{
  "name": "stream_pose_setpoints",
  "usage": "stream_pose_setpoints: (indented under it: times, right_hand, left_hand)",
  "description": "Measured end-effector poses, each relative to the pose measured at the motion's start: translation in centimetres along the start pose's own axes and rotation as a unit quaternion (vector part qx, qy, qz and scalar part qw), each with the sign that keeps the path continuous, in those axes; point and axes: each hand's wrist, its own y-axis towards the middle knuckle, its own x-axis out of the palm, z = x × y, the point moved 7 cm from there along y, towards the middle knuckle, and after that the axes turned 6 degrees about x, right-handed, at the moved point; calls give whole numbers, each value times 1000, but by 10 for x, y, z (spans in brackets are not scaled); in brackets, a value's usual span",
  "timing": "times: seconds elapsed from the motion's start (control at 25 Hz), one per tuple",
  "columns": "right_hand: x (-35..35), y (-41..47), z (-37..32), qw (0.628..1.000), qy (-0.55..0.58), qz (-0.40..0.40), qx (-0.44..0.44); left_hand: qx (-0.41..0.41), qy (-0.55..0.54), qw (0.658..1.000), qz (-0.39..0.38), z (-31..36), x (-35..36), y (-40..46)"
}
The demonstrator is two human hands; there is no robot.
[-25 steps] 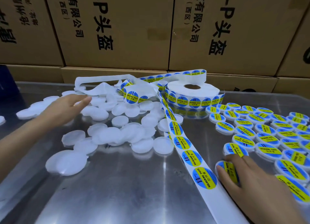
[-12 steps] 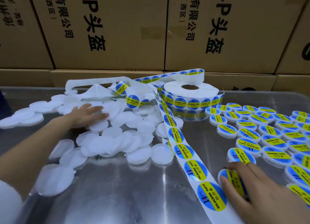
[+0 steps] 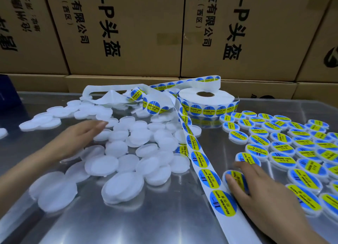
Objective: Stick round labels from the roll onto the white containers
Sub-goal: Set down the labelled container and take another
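A roll of round blue and yellow labels (image 3: 206, 101) lies flat at the back of the metal table (image 3: 164, 216). Its strip (image 3: 206, 168) runs forward between my hands. Several plain white containers (image 3: 118, 148) are heaped left of the strip. My left hand (image 3: 78, 137) lies flat on that heap with straight fingers. Several labelled containers (image 3: 281, 139) lie in rows on the right. My right hand (image 3: 259, 190) presses its fingers on the nearest labelled container (image 3: 236, 179), right beside the strip.
Stacked brown cardboard boxes (image 3: 128, 33) with black print wall off the back of the table. Spent white backing strip (image 3: 113, 95) loops loosely behind the heap. A dark blue object (image 3: 9, 95) stands at the far left edge.
My left hand has dropped from above the heap onto the white containers and pulled them a little nearer. My right hand stays pressed on the labelled container.
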Motion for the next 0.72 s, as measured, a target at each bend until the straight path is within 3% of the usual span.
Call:
stream_pose_setpoints:
  times: [0.16,0.28,0.4,0.52,0.72]
  right_hand:
    - [-9,-1,-7,983,156,-28,-90]
    - [-10,-10,-21,964,164,-84,-194]
    - [5,-16,-22,949,133,-178,-225]
    - [13,-16,-17,953,79,-191,-220]
    - [13,-14,-12,959,99,-162,-211]
  left_hand:
    - [-51,69,991,-100,-30,3,-42]
    - [-107,145,978,-101,-36,13,-50]
    - [-118,157,978,-77,-13,35,-47]
    - [-101,163,981,-39,14,55,-51]
    - [-60,-29,989,132,76,47,-60]
